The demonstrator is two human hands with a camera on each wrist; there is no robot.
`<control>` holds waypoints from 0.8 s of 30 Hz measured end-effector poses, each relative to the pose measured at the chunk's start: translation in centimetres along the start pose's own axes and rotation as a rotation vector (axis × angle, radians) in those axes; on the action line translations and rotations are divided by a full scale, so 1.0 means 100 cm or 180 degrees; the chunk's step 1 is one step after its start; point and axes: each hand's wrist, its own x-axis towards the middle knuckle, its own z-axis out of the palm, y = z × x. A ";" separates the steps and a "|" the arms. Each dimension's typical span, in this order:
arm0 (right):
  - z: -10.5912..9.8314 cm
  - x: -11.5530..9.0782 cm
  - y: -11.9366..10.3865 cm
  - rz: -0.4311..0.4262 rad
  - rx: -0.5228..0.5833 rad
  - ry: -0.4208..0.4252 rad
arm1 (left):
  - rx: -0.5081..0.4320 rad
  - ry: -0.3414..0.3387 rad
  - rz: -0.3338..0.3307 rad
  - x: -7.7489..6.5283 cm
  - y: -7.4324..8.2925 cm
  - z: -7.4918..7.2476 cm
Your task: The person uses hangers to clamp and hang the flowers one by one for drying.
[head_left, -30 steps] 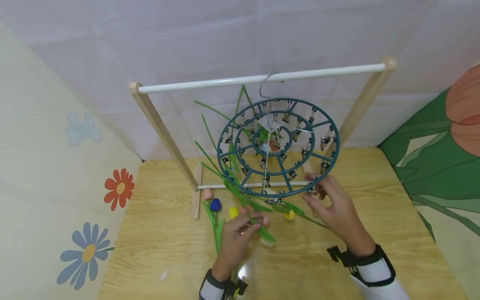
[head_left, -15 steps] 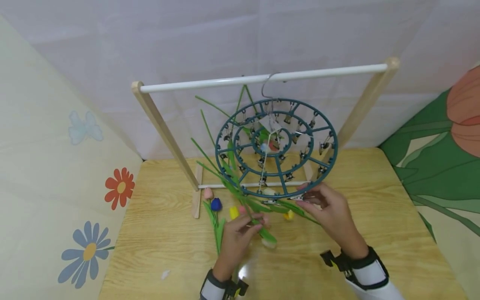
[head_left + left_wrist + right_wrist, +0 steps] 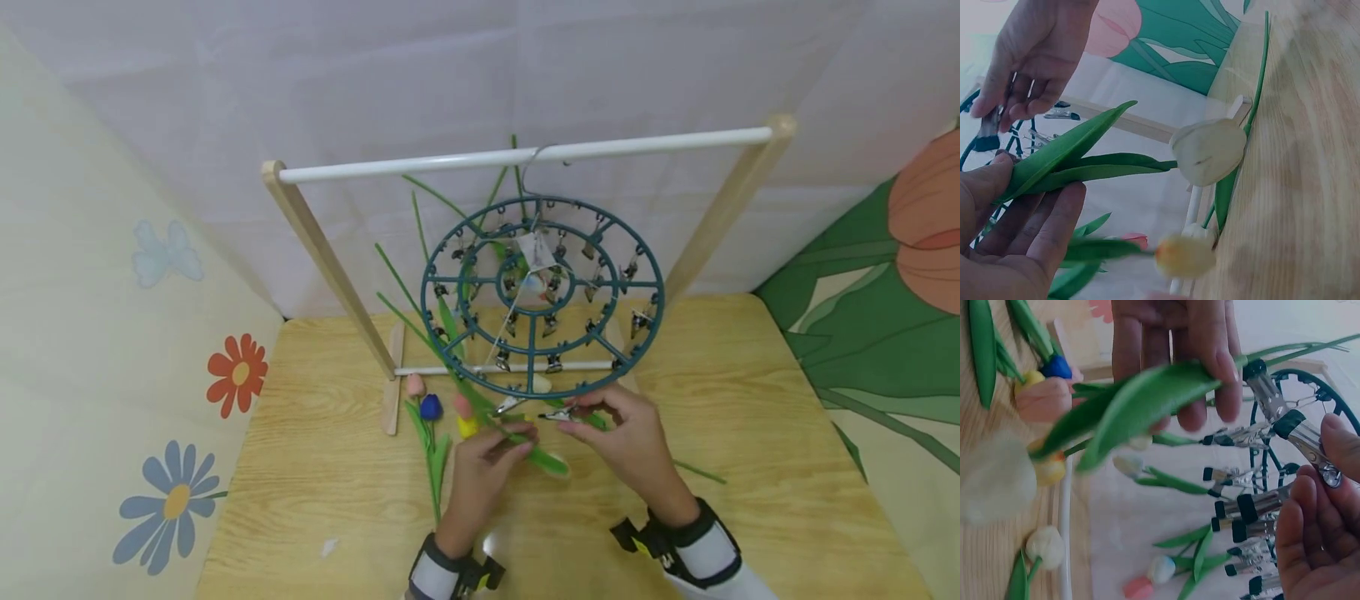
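Observation:
My left hand (image 3: 487,467) pinches an artificial white tulip (image 3: 1209,152) by its stem, with the flower pointing down and green leaves across the fingers. Thumb and fingertips of my right hand (image 3: 626,437) grip a metal clip (image 3: 1304,444) with dark green tips, at the front rim of a round green clip hanger (image 3: 531,350). Close to the stem, that clip stands apart from the tulip's leaves in the right wrist view. Another clip (image 3: 510,404) hangs just left of it. Several other tulips hang by their stems from the hanger, including one with a pink head (image 3: 1139,587).
The hanger hooks onto the white bar (image 3: 420,167) of a wooden-legged rack (image 3: 330,271). Tulips lie on the wooden table (image 3: 315,492), among them a blue one (image 3: 431,407) and a pink one (image 3: 415,384). A fabric backdrop (image 3: 360,75) stands behind.
My right hand has moved left from the hanger's right rim, bringing the clip toward the left hand. The hanger has turned with it. The left hand has shifted only slightly, still gripping the tulip.

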 end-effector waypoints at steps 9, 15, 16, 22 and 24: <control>0.018 0.001 -0.010 0.0192 -0.0077 0.0090 | 0.0228 0.0180 -0.0018 0.004 0.001 0.005; 0.025 0.001 -0.011 0.0435 -0.0101 0.0018 | 0.0406 0.0241 0.0294 0.007 -0.001 0.008; 0.026 0.000 -0.010 0.0447 -0.0135 0.0007 | 0.0493 0.0253 0.0370 0.007 -0.002 0.008; 0.028 0.000 -0.007 0.0403 -0.0231 -0.0037 | 0.0792 0.0287 0.0494 0.008 -0.003 0.008; 0.028 0.000 -0.008 0.0379 -0.0211 -0.0048 | 0.0826 0.0267 0.0471 0.008 -0.003 0.008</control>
